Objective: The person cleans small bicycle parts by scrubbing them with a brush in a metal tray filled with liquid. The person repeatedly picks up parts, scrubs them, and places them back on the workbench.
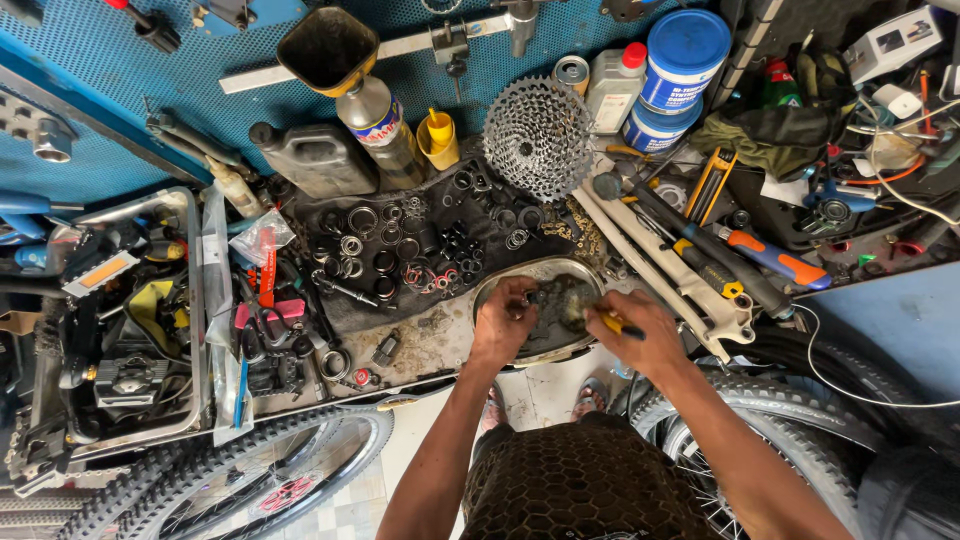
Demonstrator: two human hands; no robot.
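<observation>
My left hand [503, 322] pinches a small dark metal part over a shallow metal pan [500, 282] of dirty liquid on the workbench. Just to its right, my right hand [640, 335] grips a yellow-handled brush [612, 322] whose head points into the pan. Both hands are grimy and hover over the pan's near half. What the small part is cannot be made out.
Bearings and rings [400, 250] lie on a black mat left of the pan. A cassette sprocket [538, 135], a chain [580, 228], bottles, blue tubs [683, 55] and tools crowd the back. A white frame part [690, 290] lies right. Bicycle wheels [300, 470] lean below the bench edge.
</observation>
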